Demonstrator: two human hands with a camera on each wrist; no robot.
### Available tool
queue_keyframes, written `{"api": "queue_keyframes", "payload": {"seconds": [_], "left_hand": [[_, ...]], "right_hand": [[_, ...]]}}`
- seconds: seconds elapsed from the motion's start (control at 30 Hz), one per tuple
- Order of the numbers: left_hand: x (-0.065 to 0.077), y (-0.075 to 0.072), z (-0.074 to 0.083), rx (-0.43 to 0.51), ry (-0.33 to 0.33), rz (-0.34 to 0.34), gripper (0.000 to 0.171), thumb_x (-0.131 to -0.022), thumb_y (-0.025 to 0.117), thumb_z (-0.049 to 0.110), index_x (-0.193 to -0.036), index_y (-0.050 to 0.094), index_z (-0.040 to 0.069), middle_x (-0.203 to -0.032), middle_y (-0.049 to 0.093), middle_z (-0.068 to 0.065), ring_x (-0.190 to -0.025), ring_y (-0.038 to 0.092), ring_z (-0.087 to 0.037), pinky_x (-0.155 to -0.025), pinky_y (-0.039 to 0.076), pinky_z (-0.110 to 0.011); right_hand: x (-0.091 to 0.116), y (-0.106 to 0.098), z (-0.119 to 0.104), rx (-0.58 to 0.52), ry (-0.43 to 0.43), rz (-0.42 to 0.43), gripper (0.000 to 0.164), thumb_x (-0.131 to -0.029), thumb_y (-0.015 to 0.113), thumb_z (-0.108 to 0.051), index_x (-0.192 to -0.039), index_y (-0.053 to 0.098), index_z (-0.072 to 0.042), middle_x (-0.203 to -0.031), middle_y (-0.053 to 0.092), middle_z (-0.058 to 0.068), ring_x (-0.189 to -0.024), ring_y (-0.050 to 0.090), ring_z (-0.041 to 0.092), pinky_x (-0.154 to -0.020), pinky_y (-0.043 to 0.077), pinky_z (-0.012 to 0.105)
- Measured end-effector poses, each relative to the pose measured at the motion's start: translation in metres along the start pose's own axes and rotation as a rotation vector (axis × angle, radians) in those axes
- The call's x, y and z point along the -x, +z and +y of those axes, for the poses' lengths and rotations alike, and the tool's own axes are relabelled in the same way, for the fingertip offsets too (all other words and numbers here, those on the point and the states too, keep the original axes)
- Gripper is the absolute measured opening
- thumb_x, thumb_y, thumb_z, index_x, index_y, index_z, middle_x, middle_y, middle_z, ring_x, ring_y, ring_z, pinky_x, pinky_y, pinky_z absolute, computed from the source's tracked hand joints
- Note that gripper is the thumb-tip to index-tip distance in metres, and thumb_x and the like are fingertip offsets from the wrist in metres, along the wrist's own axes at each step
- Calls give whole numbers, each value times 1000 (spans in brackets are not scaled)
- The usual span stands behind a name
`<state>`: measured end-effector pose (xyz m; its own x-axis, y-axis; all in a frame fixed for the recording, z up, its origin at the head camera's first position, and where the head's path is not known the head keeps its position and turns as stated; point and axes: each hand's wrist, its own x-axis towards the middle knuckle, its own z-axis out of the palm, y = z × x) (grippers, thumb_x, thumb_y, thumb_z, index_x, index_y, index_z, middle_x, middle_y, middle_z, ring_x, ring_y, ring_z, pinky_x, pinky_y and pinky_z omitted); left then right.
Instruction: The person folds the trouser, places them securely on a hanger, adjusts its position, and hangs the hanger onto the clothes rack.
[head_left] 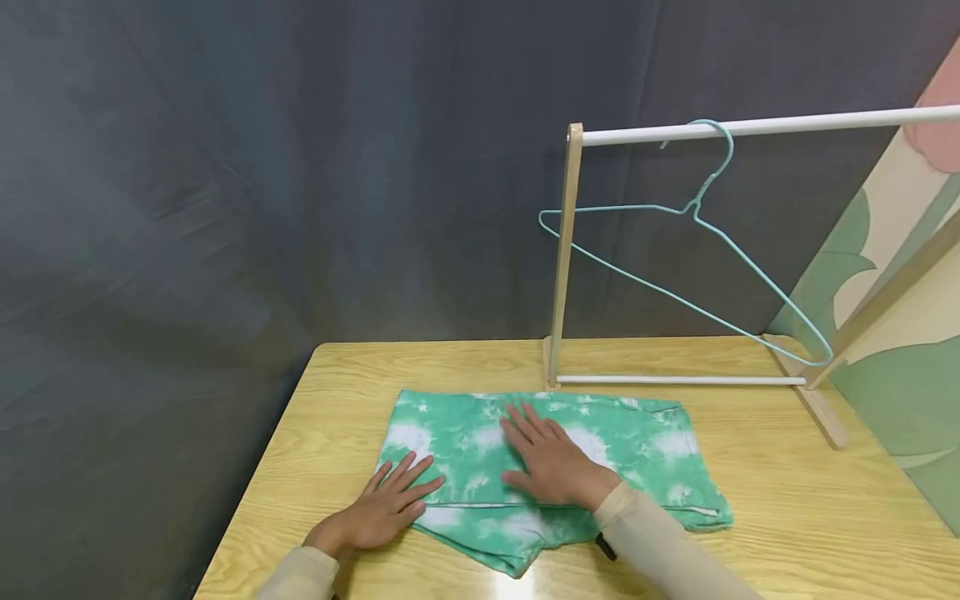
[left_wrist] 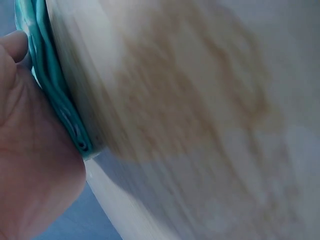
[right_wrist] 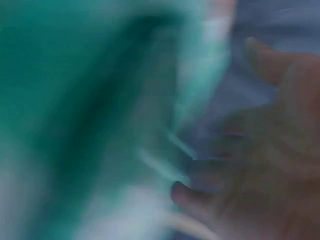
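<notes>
A folded green-and-white tie-dye garment (head_left: 465, 433), seemingly a pair of pants, lies flat on the table, a pointed part jutting out along its near side. My left hand (head_left: 378, 510) rests with fingers spread on its near left edge. In the left wrist view, layered green cloth (left_wrist: 55, 90) shows beside the thumb side of that hand (left_wrist: 35, 150). Over the middle of the garment, my right hand (head_left: 551, 462) lies palm down with its fingers extended. The right wrist view is blurred, showing the hand (right_wrist: 270, 160) beside green cloth (right_wrist: 75, 100).
Behind the garment to the right stands a wooden rack (head_left: 564, 258) with a white rail (head_left: 810, 125). An light blue hanger (head_left: 645, 285) hangs from it. Wood-grain tabletop (head_left: 352, 375) surrounds the cloth, and a dark curtain (head_left: 337, 167) covers the back and left.
</notes>
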<state>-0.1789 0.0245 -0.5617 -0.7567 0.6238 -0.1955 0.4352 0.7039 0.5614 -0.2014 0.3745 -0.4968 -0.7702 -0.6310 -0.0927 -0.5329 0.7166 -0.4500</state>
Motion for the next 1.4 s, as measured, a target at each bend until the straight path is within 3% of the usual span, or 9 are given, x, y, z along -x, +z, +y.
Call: {"api": "queue_keyframes", "payload": {"seconds": [0.2, 0.43, 0.6, 0.7, 0.87, 0.97, 1.1, 1.23, 1.4], "left_hand": [[5, 3, 3, 46, -23, -2, 46, -109, 32, 37, -156, 30, 39, -170, 9, 3, -154, -17, -6, -116, -16, -43], [12, 5, 3, 57, 28, 5, 46, -110, 30, 32, -157, 29, 36, -170, 8, 1, -152, -22, -2, -110, -30, -20], [9, 0, 4, 80, 0, -6, 45, -110, 30, 33, -155, 32, 37, -170, 9, 2, -150, -22, 3, -112, -24, -27], [7, -1, 4, 91, -3, -30, 45, -110, 29, 33, -155, 33, 36, -170, 8, -1, -151, -21, -1, -111, -21, -33], [5, -1, 3, 67, 16, -10, 45, -110, 29, 34, -155, 34, 36, -169, 10, -1, -153, -19, -3, -112, -23, -28], [4, -3, 3, 64, 14, 7, 44, -110, 29, 36, -154, 35, 37, -169, 11, 0, -152, -18, 0, -113, -19, -33], [4, -5, 5, 83, 42, 8, 45, -110, 30, 33, -155, 35, 34, -169, 12, -3, -154, -17, -4, -114, -17, -42], [3, -6, 7, 78, 50, 1, 45, -110, 30, 32, -155, 34, 34, -169, 12, -3, -155, -16, -7, -113, -21, -32], [1, -5, 7, 55, 6, -21, 45, -110, 29, 36, -154, 35, 36, -169, 11, -1, -152, -19, 1, -114, -15, -39]], "right_hand": [[-4, 19, 16, 58, 108, -161, 70, -105, 46, -40, -158, 20, -3, -167, 13, 17, -155, 9, 37, -123, 17, 58], [20, 17, 38, -26, 196, 170, 73, -103, 53, -35, -158, 19, -2, -167, 9, 21, -154, 4, 44, -120, 10, 67], [35, 7, 59, -116, 162, 31, 73, -103, 52, -34, -155, 21, 7, -163, 13, 30, -150, 6, 53, -117, 12, 69], [40, -23, 51, -82, 215, 17, 65, -102, 54, -36, -152, 36, 2, -153, 40, 27, -142, 35, 50, -111, 35, 63], [50, -99, 32, 38, 261, 359, 47, -101, 56, -40, -138, 60, -11, -122, 70, 17, -100, 69, 38, -79, 55, 53], [58, -146, 26, 78, 253, 601, 35, -101, 58, -34, -126, 68, -12, -118, 72, 15, -95, 71, 34, -74, 54, 53], [69, -196, 24, 99, 247, 825, 24, -100, 61, -27, -113, 74, -11, -101, 76, 12, -83, 70, 29, -69, 52, 43], [74, -230, 25, 129, 267, 989, 22, -98, 65, -27, -106, 75, -8, -91, 76, 15, -75, 66, 22, -65, 41, 26], [72, -255, 33, 103, 341, 1040, 29, -96, 66, -27, -107, 69, 0, -104, 68, 24, -92, 60, 32, -80, 41, 43]]}}
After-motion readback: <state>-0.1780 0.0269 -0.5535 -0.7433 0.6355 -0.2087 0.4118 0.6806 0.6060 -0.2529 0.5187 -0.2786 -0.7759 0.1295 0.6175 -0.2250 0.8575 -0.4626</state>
